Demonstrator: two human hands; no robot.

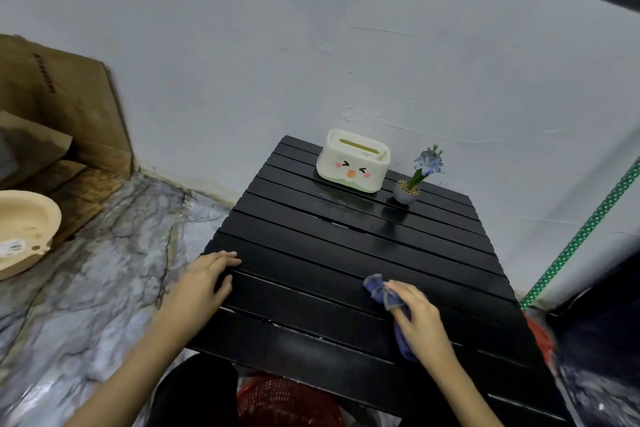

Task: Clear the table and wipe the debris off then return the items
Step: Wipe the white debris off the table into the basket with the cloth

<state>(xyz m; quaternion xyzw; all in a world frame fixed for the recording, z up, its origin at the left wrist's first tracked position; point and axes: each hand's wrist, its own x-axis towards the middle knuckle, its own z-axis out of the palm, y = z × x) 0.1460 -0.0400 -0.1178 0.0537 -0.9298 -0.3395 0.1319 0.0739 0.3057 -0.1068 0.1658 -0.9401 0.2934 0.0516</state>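
A black slatted table [346, 246] stands against a pale wall. At its far end sit a cream tissue box with a cartoon face [353, 160] and, to its right, a small grey pot with a blue flower [412, 180]. My right hand [419, 317] presses a crumpled blue cloth [381, 289] onto the near right part of the tabletop. My left hand [204, 276] rests flat on the table's left edge, fingers spread, holding nothing.
A red mesh basket [287, 402] sits under the table's near edge. Left on the marbled floor are a beige basin [20, 232] and cardboard boxes [59, 107]. A green dotted strip [585, 232] and dark objects stand at the right.
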